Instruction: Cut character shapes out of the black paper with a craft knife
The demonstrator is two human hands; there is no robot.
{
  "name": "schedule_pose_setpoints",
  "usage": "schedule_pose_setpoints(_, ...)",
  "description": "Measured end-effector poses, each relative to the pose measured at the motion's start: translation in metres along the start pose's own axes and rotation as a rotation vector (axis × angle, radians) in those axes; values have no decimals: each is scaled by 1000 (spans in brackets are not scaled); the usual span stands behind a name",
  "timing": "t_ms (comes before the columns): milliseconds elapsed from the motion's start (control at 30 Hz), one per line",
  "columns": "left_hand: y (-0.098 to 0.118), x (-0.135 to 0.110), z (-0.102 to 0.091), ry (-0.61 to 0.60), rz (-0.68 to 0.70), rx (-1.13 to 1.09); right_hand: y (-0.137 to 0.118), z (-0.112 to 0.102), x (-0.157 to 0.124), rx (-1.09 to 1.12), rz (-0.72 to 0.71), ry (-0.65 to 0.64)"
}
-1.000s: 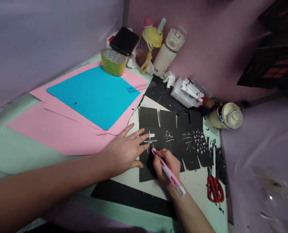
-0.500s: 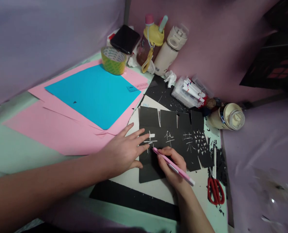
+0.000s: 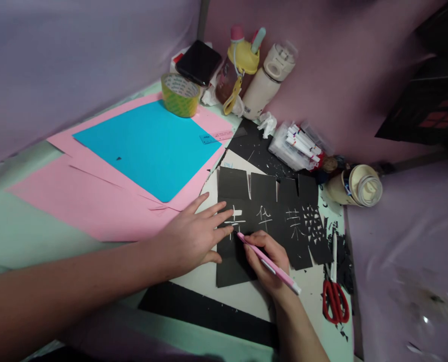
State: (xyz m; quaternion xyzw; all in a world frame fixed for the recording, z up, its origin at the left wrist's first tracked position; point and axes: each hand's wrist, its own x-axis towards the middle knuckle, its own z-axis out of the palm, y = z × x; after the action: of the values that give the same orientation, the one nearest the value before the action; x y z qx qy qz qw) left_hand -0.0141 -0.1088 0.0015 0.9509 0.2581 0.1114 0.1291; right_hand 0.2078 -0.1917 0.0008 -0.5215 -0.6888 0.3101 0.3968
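Note:
A black paper sheet (image 3: 269, 201) with cut-out characters and slits along its top lies on a cream board (image 3: 246, 296). My left hand (image 3: 193, 236) rests flat on the sheet's left edge, fingers spread. My right hand (image 3: 267, 261) is closed around a pink craft knife (image 3: 269, 264), whose tip touches the black paper just below the leftmost cut-out character.
Pink sheets (image 3: 84, 201) and a blue sheet (image 3: 148, 146) lie to the left. Tape roll (image 3: 180, 93), phone (image 3: 201, 63), two bottles (image 3: 239, 65) stand at the back. Markers (image 3: 297, 146), a glue bottle (image 3: 354, 186) and red scissors (image 3: 335, 301) lie on the right.
The pink knife's rear end swung rightward and lower, so it now lies flatter. Its tip stays near the leftmost character. My left hand has not moved.

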Motion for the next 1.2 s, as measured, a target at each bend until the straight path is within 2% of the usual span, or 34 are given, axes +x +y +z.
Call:
schedule_pose_setpoints(533,1,0,-3,-25,-8,-12,-1,-2,3,-90,-77,-47)
schedule_pose_setpoints(1000,1,1,-3,-36,-13,-18,-8,2,4,-185,-63,16)
schedule_pose_setpoints(1200,3,1,-4,-40,-14,-15,-18,17,-3,-323,-17,96)
